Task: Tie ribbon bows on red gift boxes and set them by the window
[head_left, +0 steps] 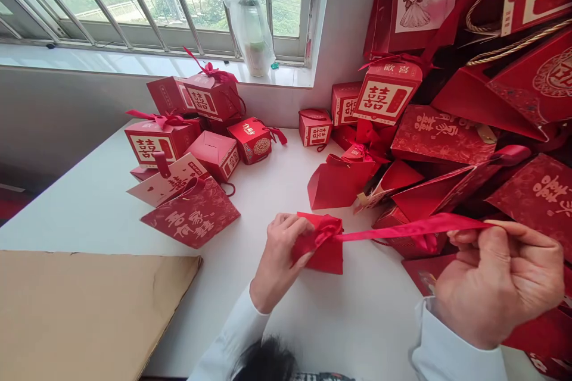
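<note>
A small red gift box [328, 259] rests on the white table in front of me, with a knot of red ribbon on its top. My left hand [286, 247] is closed around the box's left side and the ribbon knot, so that part is hidden. From the knot a red ribbon [397, 229] runs taut to the right. Its far end is pinched between thumb and fingers of my right hand [498, 277], which is held above the pile of red packaging.
Red gift boxes [154, 137] and a folded red bag [192, 214] stand at left. More bags and boxes [442, 134] are heaped at right. A cardboard sheet [89, 309] covers the front left. A plastic-wrapped cup [254, 36] stands on the sill [295, 76].
</note>
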Tool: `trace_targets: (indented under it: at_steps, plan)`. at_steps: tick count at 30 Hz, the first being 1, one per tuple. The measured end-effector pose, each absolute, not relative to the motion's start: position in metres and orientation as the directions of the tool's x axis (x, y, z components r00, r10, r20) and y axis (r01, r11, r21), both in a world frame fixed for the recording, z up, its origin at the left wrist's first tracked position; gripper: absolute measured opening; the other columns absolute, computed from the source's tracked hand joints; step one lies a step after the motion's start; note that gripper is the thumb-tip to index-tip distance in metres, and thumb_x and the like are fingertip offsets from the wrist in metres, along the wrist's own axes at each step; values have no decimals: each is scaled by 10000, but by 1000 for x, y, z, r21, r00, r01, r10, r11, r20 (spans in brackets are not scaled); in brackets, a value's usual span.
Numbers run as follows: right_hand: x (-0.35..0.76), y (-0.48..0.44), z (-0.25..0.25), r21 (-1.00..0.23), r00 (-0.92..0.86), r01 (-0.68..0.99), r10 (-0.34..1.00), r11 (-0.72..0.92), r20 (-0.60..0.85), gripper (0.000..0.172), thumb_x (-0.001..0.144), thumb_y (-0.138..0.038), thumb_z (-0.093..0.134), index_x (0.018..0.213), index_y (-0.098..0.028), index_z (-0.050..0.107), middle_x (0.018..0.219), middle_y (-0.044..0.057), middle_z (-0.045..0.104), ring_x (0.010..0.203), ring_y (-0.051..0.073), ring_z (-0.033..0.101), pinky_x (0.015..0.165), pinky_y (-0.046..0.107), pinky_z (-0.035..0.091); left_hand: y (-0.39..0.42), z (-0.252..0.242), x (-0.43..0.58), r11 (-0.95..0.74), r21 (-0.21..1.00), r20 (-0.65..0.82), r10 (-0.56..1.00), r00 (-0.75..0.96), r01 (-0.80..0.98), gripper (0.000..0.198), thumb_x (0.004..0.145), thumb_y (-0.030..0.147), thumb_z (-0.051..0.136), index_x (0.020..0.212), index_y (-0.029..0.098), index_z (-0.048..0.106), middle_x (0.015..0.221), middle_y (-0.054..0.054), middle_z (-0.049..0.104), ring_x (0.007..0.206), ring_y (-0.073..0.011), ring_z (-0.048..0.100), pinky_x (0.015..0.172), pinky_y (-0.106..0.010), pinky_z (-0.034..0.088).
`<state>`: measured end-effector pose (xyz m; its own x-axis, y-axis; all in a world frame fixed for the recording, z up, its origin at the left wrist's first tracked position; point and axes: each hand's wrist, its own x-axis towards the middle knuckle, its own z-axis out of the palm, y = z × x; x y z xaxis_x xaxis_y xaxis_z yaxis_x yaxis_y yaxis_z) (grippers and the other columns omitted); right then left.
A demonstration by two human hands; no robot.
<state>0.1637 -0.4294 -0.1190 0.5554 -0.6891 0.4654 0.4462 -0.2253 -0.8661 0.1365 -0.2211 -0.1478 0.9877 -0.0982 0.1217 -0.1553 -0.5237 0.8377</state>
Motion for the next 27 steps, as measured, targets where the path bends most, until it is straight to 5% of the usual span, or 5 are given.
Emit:
trace_targets:
  at_steps: [7, 11, 16, 21, 27]
  plan:
    - [142, -455, -121, -870, 805, 453, -508, 195, 305, 91, 777, -201, 518, 711, -244, 564, 737, 17, 441, 739, 190, 483, 702, 382, 434, -218, -145, 137, 202, 979, -41, -15, 999, 43, 258, 934, 373, 462, 767, 179, 486, 803, -3, 481, 741, -122, 413, 698, -247, 348]
    - [135, -465, -120, -853, 945, 290, -273, 433, 182, 209, 754, -341, 601, 644, -236, 457, 504, -46, 341, 488, 128, 348, 472, 274, 356, -202, -144, 138, 433, 900, -3, 124, 992, -52, 254, 887, 403, 549, 763, 187, 501, 654, 30, 449, 712, -121, 454, 785, -274, 405]
    - [133, -465, -125, -940, 967, 211, -196, 268, 161, 312, 847, -475, 488, 651, -235, 520, 390, -66, 314, 354, 89, 232, 375, 246, 246, -164, -138, 133, 567, 810, 68, 164, 984, -150, 389, 832, 580, 521, 773, 196, 532, 487, 75, 321, 471, -81, 308, 616, -247, 424]
    - [137, -450, -139, -834, 990, 105, -20, -542, 137, 191, 806, -415, 638, 756, -231, 632, 708, -8, 602, 638, 136, 531, 598, 256, 408, -141, -135, 125, 144, 961, 187, 291, 938, -237, 611, 821, 732, 303, 783, 196, 593, 515, 22, 438, 494, -130, 400, 569, -291, 402]
    - [141, -405, -149, -678, 967, 250, 219, -691, 133, 205, 837, -444, 591, 824, -242, 624, 840, 4, 624, 801, 176, 564, 679, 279, 438, -168, -143, 132, -732, 611, 326, -115, 938, -302, 151, 841, 305, 615, 973, 236, 639, 946, -38, 617, 946, -207, 536, 820, -318, 441]
